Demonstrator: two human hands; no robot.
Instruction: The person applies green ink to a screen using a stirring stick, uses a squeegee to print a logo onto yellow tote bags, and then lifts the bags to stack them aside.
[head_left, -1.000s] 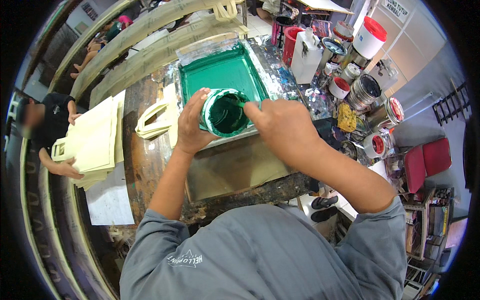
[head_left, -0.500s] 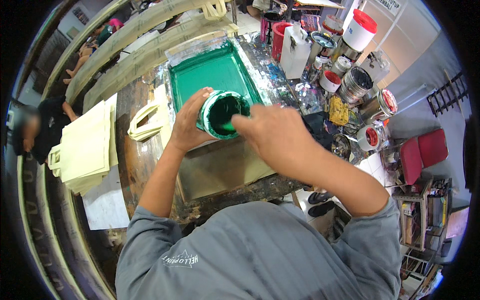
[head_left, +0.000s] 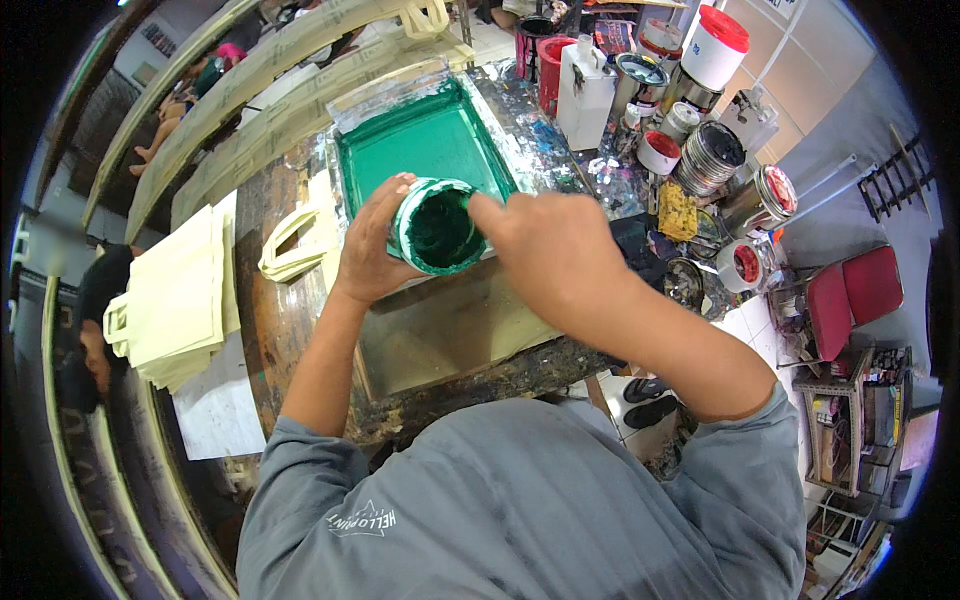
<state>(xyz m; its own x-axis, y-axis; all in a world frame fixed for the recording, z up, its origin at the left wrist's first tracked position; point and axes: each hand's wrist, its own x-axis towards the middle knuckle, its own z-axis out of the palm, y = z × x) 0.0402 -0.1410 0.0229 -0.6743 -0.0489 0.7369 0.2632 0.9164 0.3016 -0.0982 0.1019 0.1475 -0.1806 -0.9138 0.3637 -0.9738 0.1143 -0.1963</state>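
My left hand (head_left: 377,240) is wrapped round the side of a white tub (head_left: 402,225), tilted so its mouth faces me. Dark green ink coats its inside and rim. Over the tub's right rim my right hand (head_left: 550,245) is closed on a green-smeared tool that reaches into the tub; the grip hides most of it, so its kind does not show. Just beyond the tub lies a printing screen (head_left: 500,150), its mesh covered in green ink.
A stack of pale yellow cloth bags (head_left: 180,290) lies left, with a single bag (head_left: 295,245) beside the screen. Ink cans (head_left: 712,155), a white jerrycan (head_left: 585,95) and a yellow sponge (head_left: 678,210) crowd the right. A red chair (head_left: 850,300) stands far right; another person (head_left: 95,320) is far left.
My right hand has drawn slightly up and outward, from inside the tub's mouth to its right rim. My left hand keeps its hold on the tub. The person at left has shifted downward in view.
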